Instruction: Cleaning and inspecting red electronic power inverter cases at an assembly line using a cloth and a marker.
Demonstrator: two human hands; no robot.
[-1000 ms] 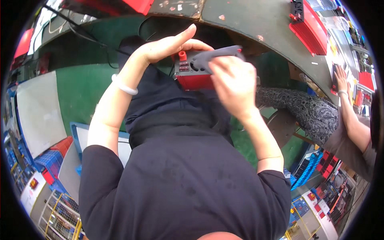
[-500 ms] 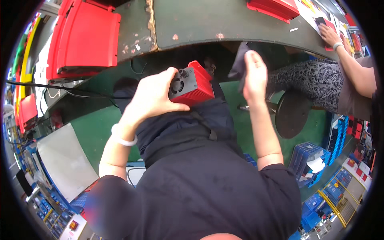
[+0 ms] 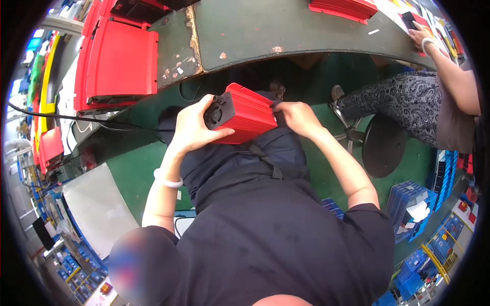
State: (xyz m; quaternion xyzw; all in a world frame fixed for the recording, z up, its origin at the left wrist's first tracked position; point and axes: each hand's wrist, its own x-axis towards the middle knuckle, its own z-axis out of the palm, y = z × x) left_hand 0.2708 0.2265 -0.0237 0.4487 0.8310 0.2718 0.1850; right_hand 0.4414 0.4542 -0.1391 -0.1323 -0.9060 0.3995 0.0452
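Over my lap, my left hand (image 3: 191, 126) grips a red, ribbed metal box, which looks like a power inverter (image 3: 249, 115). Its black end panel with a round fan grille faces left, by my left fingers. The fingers and thumb wrap around that end. My right hand (image 3: 302, 118) is at the box's right end, fingers closed on a dark grey cloth (image 3: 272, 98). Only a little of the cloth shows between the fingers and the box; the surface beneath is hidden.
Ahead runs a worn dark workbench (image 3: 245, 30). Large red housings (image 3: 125, 61) stand at its left, and another red housing (image 3: 344, 9) lies farther right. A co-worker's hand (image 3: 421, 36) works at the far right, near a round stool (image 3: 384, 145). A black cable (image 3: 66, 116) crosses at left.
My right hand has swung in from the right with the cloth and now meets the box's right end. The box has turned slightly, showing more of its ribbed side.
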